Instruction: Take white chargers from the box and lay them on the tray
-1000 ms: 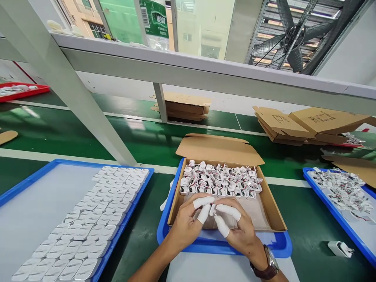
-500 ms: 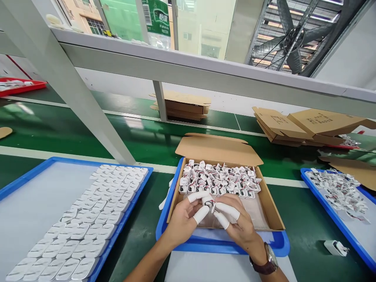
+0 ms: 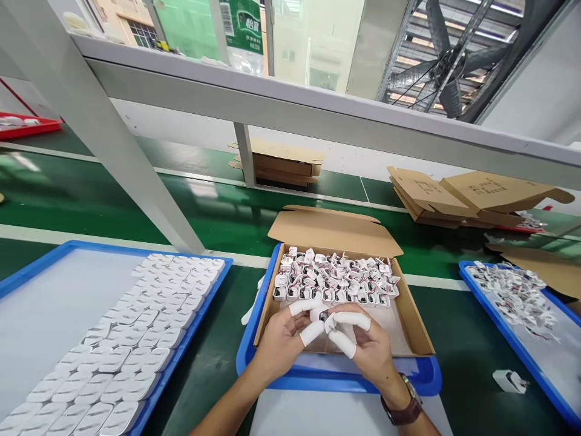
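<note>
My left hand (image 3: 282, 340) and my right hand (image 3: 368, 346) meet over the front of an open cardboard box (image 3: 415, 330). Both wear white finger cots and pinch one small white plastic part (image 3: 323, 315) between their fingertips. Just beyond the fingers, rows of the same small white parts with red wires (image 3: 336, 280) fill the far half of the box. The box sits on a blue tray (image 3: 429, 378). A brown watch is on my right wrist.
A blue tray at left (image 3: 54, 284) holds rows of white flat covers (image 3: 149, 330). Another blue tray at right (image 3: 521, 351) holds loose white parts. One white part (image 3: 508, 381) lies on the green belt. Flattened cartons (image 3: 472, 197) lie beyond; a slanted grey post (image 3: 113, 145) stands at left.
Both hands with the small white part have shifted slightly forward toward the rows of parts. The view has drifted a little; nothing else has moved.
</note>
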`<state>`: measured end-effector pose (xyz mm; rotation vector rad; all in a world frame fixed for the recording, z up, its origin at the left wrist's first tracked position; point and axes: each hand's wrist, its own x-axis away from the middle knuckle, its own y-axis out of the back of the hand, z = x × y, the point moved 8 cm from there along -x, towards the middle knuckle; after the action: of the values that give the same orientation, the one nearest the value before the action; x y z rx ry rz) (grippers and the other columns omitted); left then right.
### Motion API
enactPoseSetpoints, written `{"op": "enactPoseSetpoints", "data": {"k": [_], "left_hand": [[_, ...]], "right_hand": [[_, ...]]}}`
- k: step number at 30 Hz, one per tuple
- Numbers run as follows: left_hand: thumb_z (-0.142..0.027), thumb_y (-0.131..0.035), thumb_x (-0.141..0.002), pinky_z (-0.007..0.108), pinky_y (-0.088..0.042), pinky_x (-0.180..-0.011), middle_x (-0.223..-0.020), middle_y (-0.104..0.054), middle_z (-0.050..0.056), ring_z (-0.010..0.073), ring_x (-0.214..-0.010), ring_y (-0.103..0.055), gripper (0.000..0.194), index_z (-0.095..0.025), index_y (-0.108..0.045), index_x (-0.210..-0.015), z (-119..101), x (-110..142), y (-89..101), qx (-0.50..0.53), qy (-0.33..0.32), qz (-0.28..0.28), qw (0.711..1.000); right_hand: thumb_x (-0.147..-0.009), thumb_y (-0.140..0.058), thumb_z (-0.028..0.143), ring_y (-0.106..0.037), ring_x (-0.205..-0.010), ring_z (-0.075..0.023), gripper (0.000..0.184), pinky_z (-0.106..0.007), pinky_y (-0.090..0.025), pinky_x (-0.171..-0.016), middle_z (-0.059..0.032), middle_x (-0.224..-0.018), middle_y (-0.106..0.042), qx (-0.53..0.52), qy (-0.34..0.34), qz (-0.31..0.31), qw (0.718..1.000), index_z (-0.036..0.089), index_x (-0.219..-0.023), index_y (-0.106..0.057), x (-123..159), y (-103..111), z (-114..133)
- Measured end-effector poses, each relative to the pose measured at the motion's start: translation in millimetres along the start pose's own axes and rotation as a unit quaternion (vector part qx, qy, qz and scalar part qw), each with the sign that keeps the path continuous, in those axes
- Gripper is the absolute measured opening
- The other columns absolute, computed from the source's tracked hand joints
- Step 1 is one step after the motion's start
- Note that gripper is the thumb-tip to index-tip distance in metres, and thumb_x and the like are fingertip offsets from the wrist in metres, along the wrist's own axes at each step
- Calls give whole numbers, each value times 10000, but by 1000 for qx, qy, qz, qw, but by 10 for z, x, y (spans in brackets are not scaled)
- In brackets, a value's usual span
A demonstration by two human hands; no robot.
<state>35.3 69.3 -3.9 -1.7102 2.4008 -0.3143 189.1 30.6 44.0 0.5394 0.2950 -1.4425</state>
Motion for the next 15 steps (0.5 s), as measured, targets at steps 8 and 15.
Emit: {"op": "enactPoseSetpoints", "data": {"k": [8,15], "left_hand": [[-217,-871,-699,306,-613,-869,-1018,-795,70,225,-927,-749,374,-175,-759,-1053,-114,6,0,2,-12,-28,1000],[-195,-868,-700,297,-615,-859,-1056,-774,77,216,-921,-741,333,-171,-770,-1016,-153,14,-20,-3,-34,-24,999]], "right_hand": [[-906,-675,100,-672,-1090,-245,346,-434,-559,-959,-73,-1162,-700,-19,-21,-9,1000,307,-1183,-683,32,-18,-53],[-896,-706,113,-685,-1033,-197,255,-340,-579,-917,-38,-1096,-709,-121,-74,-59,988,295,-1074,-728,41,12,-186]]}}
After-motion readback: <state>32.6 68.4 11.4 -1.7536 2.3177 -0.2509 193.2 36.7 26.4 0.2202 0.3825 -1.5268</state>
